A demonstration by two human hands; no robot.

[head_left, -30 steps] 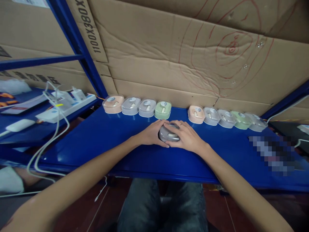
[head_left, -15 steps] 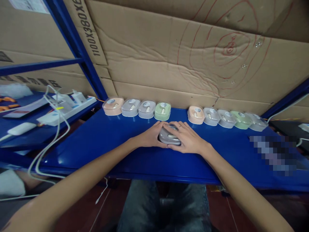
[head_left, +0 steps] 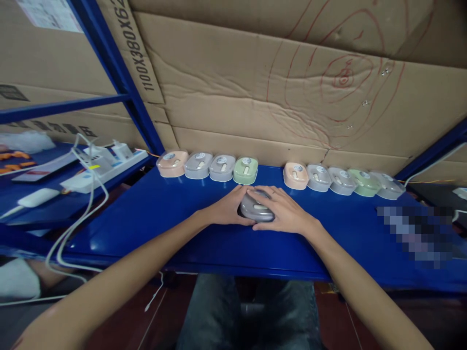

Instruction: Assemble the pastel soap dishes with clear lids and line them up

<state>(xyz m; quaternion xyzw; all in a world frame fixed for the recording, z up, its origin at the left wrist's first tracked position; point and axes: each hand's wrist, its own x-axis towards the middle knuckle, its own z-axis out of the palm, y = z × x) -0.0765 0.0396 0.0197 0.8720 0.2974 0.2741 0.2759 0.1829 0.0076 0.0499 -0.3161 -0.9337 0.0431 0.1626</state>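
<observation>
Both my hands close around a grey plastic box with a clear lid (head_left: pixel 251 210), at the middle of the blue table (head_left: pixel 204 248). My left hand (head_left: pixel 229 206) grips its left side, and my right hand (head_left: pixel 286 210) wraps its right side with fingers across the top. A pale strip shows on the lid between the hands. Behind them stands a green lidded box (head_left: pixel 245 171), the right end of a row with two grey boxes and a peach box (head_left: pixel 172 164). Another peach box (head_left: pixel 295 176) begins a second row to the right.
On the left shelf lie a white power strip (head_left: pixel 91 177), chargers and looping white cables (head_left: pixel 69 228). Blue metal posts (head_left: pixel 109 63) and cardboard panels (head_left: pixel 226 87) stand behind the table. A blurred-out patch (head_left: pixel 416 238) covers something at the right.
Both hands keep hold of the grey box in nearly the same place. The right thumb sits slightly farther from the left hand at the box's front. The view has shifted slightly.
</observation>
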